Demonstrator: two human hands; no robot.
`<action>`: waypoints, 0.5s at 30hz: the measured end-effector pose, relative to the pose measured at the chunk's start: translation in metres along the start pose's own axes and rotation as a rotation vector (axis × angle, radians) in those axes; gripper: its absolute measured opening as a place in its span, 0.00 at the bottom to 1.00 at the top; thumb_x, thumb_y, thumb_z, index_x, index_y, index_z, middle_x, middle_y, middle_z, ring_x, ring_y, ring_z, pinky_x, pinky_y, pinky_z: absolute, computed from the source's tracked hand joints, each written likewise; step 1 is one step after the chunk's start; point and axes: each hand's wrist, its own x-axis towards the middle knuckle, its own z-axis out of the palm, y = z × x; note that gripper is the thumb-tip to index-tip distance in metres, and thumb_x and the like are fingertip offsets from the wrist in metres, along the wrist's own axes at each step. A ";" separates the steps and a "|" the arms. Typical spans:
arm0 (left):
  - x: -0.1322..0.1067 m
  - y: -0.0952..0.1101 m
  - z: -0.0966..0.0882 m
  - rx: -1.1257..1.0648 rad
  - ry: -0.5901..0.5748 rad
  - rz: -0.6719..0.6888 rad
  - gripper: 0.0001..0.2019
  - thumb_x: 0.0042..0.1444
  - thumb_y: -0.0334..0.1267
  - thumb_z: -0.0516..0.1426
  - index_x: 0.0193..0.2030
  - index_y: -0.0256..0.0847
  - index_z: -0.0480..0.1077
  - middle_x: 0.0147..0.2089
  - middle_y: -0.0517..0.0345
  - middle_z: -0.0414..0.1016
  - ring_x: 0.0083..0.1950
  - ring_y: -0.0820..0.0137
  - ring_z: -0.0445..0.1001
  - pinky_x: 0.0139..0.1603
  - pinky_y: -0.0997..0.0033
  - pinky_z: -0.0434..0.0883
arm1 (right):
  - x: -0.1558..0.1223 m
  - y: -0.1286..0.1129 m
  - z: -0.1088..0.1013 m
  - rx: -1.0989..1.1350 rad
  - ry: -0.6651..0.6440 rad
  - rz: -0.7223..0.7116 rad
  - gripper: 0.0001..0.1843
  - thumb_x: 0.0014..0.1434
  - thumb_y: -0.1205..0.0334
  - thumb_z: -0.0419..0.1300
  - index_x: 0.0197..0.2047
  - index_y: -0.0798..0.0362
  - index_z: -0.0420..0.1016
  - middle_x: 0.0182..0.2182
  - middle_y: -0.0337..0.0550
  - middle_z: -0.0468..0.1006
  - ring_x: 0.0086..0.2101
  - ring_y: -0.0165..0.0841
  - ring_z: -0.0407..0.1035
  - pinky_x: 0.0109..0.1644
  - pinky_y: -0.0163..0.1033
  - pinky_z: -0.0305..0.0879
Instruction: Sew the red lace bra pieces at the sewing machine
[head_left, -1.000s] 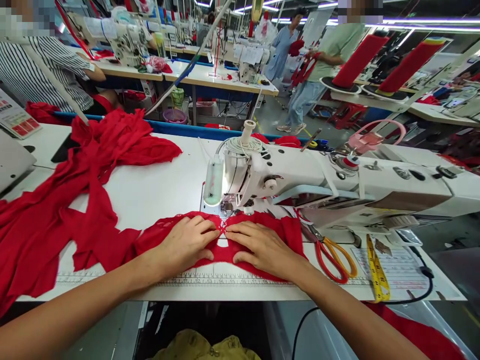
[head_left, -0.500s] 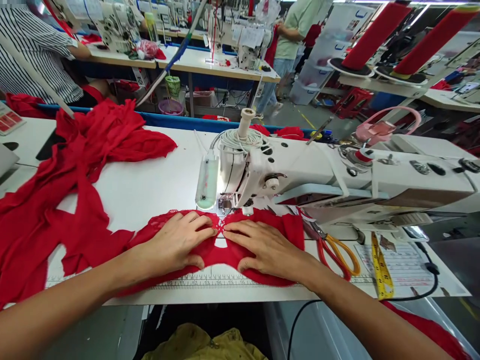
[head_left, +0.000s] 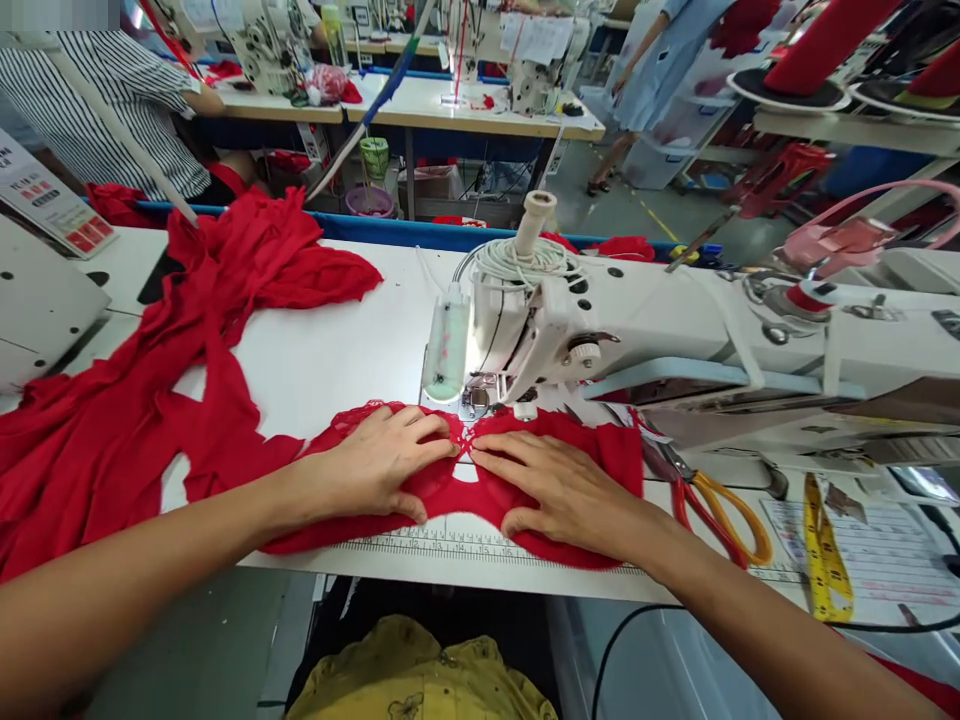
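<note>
A red lace-trimmed garment piece (head_left: 459,497) lies spread under the sewing machine (head_left: 555,325), its crossed lacing near the presser foot (head_left: 475,400). On its left half rests my left hand (head_left: 382,465), palm down with fingers stretched toward the lacing. My right hand (head_left: 562,490) lies flat on the right half in the same way, fingertips pointing at the lacing. Both sets of fingertips are close together just in front of the presser foot. What lies beneath the palms is hidden.
A heap of red fabric (head_left: 217,300) covers the table's left side. Right of my right hand lie orange- and red-handled scissors (head_left: 724,520) and a yellow tape measure (head_left: 825,550). Thread cones (head_left: 825,50) stand at upper right. People sit and walk behind.
The whole view has swung left, so the table and machine appear farther right. My hands keep their place on the garment. A person in blue now shows at the back where one in green stood.
</note>
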 end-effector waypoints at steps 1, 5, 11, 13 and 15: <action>0.000 0.000 0.000 -0.002 0.002 -0.002 0.36 0.49 0.55 0.70 0.60 0.43 0.67 0.62 0.44 0.67 0.57 0.51 0.68 0.47 0.60 0.66 | 0.000 0.000 0.000 -0.001 -0.002 -0.001 0.38 0.58 0.55 0.70 0.69 0.42 0.64 0.66 0.46 0.67 0.61 0.49 0.64 0.63 0.57 0.64; -0.001 -0.001 0.001 -0.038 0.033 -0.002 0.34 0.50 0.55 0.69 0.60 0.44 0.67 0.62 0.46 0.68 0.57 0.52 0.68 0.47 0.61 0.65 | 0.000 -0.002 -0.001 -0.003 0.019 -0.013 0.37 0.59 0.55 0.69 0.69 0.42 0.64 0.65 0.47 0.68 0.61 0.48 0.64 0.62 0.57 0.65; -0.002 -0.004 0.002 -0.060 0.032 0.010 0.32 0.53 0.58 0.66 0.60 0.45 0.67 0.64 0.47 0.66 0.58 0.53 0.67 0.49 0.61 0.65 | 0.000 -0.001 0.000 -0.006 0.005 -0.003 0.36 0.60 0.54 0.68 0.69 0.41 0.63 0.66 0.46 0.67 0.61 0.48 0.63 0.62 0.56 0.65; -0.002 -0.005 0.002 -0.057 0.039 0.017 0.33 0.52 0.59 0.66 0.60 0.45 0.68 0.63 0.47 0.67 0.57 0.53 0.68 0.49 0.61 0.64 | 0.000 -0.001 0.000 -0.006 0.004 -0.002 0.35 0.60 0.54 0.68 0.69 0.41 0.63 0.66 0.46 0.67 0.61 0.48 0.64 0.62 0.56 0.65; -0.002 -0.004 0.003 -0.053 0.053 0.020 0.33 0.51 0.59 0.66 0.59 0.44 0.69 0.62 0.46 0.68 0.56 0.53 0.68 0.49 0.61 0.65 | 0.000 -0.002 -0.001 -0.008 0.000 0.003 0.35 0.60 0.55 0.68 0.68 0.42 0.64 0.66 0.46 0.67 0.61 0.48 0.64 0.62 0.56 0.65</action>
